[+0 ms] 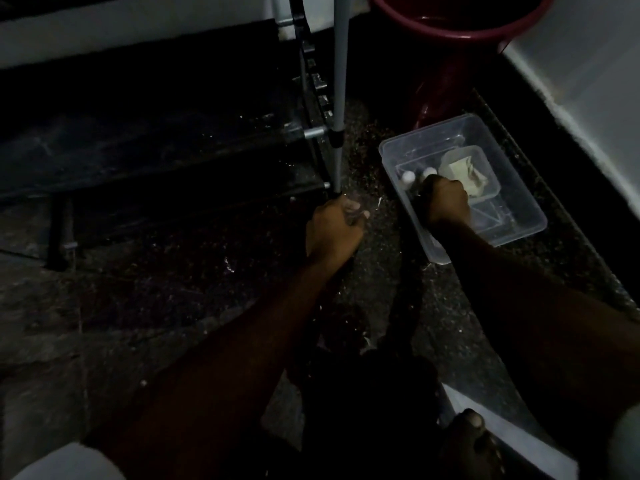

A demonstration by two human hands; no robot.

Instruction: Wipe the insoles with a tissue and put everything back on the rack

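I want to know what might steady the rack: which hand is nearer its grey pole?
Left. The left hand is just below the foot of the pole; the right hand is off to the side, inside the clear tub.

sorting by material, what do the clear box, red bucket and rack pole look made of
The clear box looks like thin translucent plastic: its contents show through the walls. The red bucket seems moulded plastic, with a smooth, slightly glossy rim. The rack pole is probably metal tubing, pale grey with a dull sheen, though painted plastic cannot be ruled out.
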